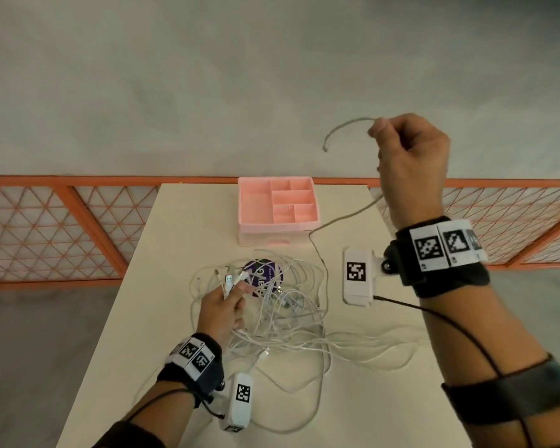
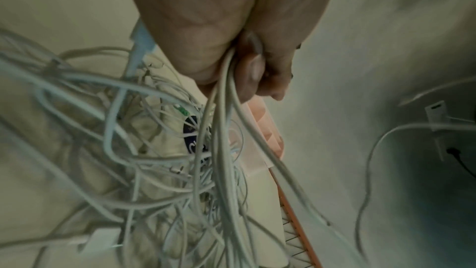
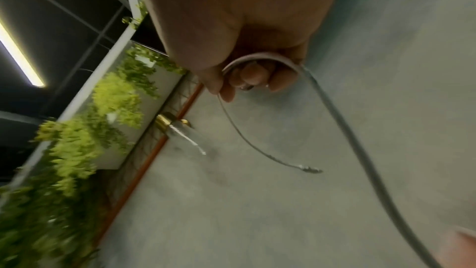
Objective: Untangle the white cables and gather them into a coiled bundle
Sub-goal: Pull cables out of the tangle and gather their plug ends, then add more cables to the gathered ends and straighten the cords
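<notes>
A tangle of white cables (image 1: 285, 321) lies on the middle of the cream table (image 1: 385, 399). My left hand (image 1: 223, 308) sits low over its left side, fingers curled round a bunch of cable ends with plugs (image 1: 230, 279); the left wrist view shows several strands (image 2: 226, 129) running out of the fist (image 2: 252, 64). My right hand (image 1: 408, 156) is raised high beyond the table's far right, pinching one thin cable (image 1: 346, 218) that trails down to the tangle. Its free end (image 1: 325, 148) curves left past the fingers (image 3: 247, 78); its plug (image 3: 309, 169) dangles.
A pink compartment organiser (image 1: 277, 210) stands at the table's far edge. A round purple sticker (image 1: 264, 274) lies under the cables. An orange lattice fence (image 1: 62, 227) runs behind the table. Grey floor surrounds it. A black wire (image 1: 450, 321) runs along my right forearm.
</notes>
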A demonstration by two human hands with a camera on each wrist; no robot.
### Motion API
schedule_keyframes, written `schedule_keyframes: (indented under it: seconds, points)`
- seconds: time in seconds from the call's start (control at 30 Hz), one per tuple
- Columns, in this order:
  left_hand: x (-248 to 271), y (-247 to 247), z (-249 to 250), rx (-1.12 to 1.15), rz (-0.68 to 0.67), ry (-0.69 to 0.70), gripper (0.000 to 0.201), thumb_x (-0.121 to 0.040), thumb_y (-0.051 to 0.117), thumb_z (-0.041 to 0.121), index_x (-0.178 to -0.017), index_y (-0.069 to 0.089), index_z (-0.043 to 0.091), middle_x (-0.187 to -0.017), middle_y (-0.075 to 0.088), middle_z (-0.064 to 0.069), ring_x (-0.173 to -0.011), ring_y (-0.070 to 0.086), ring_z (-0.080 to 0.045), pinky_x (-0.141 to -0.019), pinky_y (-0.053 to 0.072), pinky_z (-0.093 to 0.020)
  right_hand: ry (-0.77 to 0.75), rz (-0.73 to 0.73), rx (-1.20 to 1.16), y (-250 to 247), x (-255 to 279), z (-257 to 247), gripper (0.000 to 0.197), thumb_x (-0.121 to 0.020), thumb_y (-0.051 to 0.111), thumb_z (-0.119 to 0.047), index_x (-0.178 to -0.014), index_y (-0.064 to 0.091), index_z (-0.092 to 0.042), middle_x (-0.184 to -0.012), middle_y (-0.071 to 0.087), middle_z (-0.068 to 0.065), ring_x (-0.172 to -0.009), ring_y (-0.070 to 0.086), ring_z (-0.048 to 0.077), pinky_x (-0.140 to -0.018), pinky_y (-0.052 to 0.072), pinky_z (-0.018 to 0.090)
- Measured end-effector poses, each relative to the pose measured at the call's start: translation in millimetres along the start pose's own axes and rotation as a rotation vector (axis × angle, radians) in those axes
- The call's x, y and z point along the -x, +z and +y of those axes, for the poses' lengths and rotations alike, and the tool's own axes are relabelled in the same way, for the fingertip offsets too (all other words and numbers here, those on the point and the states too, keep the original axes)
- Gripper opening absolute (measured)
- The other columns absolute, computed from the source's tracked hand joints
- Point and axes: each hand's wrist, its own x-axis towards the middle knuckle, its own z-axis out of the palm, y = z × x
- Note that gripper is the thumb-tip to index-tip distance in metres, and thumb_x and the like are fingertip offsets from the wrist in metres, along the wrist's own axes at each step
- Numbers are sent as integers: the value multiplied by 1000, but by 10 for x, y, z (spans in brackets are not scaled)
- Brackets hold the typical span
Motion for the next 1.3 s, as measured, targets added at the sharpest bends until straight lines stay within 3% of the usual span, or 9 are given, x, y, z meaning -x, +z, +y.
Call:
schedule_keyframes:
  seconds: [0.2, 0.37, 0.43, 0.5, 0.63, 0.73, 0.83, 1.0, 1.3]
  points:
    - [-2, 77, 308, 295, -42, -11, 36, -101, 52, 36, -73, 54, 13, -50, 33, 7, -38, 25, -6, -34, 22, -19, 405, 64, 257, -341, 307, 976, 22, -89, 62, -24, -77, 70, -7, -61, 63, 5, -57, 56, 25, -59, 47, 31]
    - [59, 150, 596, 400, -80, 26, 38, -104, 47, 33, -71, 50, 14, -48, 31, 8, -37, 22, -4, -34, 17, -16, 921, 200, 163, -934, 598, 1808, 26, -88, 56, -11, -109, 61, 4, -96, 68, 19, -74, 69, 29, -77, 61, 44]
    - [64, 167, 638, 395, -82, 40, 38, -104, 46, 33, -71, 49, 15, -48, 31, 8, -36, 22, -4, -35, 17, -17, 1019, 202, 149, -1114, 668, 1952, 10, -85, 57, -10, -92, 61, -3, -107, 70, 19, -80, 66, 27, -87, 58, 45]
    - [60, 210, 641, 380, -90, 45, 38, -104, 47, 33, -71, 49, 15, -49, 30, 7, -37, 22, -5, -35, 16, -17, 1118, 211, 173, -1125, 761, 1930, 17, -93, 51, -23, -90, 62, -10, -103, 74, 9, -84, 67, 23, -77, 54, 37]
    - [82, 409, 588, 333, -121, 53, 37, -104, 47, 34, -72, 50, 14, -52, 29, 6, -38, 22, -5, -35, 18, -17, 807, 93, -38, -596, 1032, 1562, 50, -96, 61, -26, -140, 44, -9, -106, 72, 10, -83, 72, 19, -72, 56, 36]
    - [117, 602, 545, 285, -154, 71, 36, -103, 48, 34, -75, 50, 13, -54, 28, 4, -40, 22, -7, -36, 20, -19, 534, -555, -81, -93, 1400, 1153, 50, -87, 73, -29, -132, 54, -18, -94, 74, 1, -86, 71, 13, -86, 55, 33]
    - [132, 733, 549, 260, -157, 91, 34, -103, 50, 33, -76, 50, 11, -54, 28, 3, -41, 24, -8, -37, 22, -20, 388, -987, 26, 357, 1802, 968, 33, -83, 74, -44, -110, 58, -32, -77, 66, -7, -69, 61, 5, -71, 51, 26]
    - [-19, 520, 759, 344, -83, 124, 37, -104, 48, 33, -72, 49, 15, -52, 29, 6, -39, 25, -7, -37, 23, -19, 266, -1066, 421, 368, 2020, 1353, 43, -98, 45, -54, -77, 52, -18, -68, 54, 0, -69, 56, 24, -67, 43, 37]
    - [-301, -27, 1021, 457, 52, 162, 39, -105, 44, 38, -71, 49, 19, -49, 29, 9, -37, 21, -6, -36, 19, -17, 507, -1034, 943, -651, 2107, 2361, 41, -97, 43, -56, -67, 48, -28, -82, 60, -3, -84, 61, 22, -74, 45, 31]
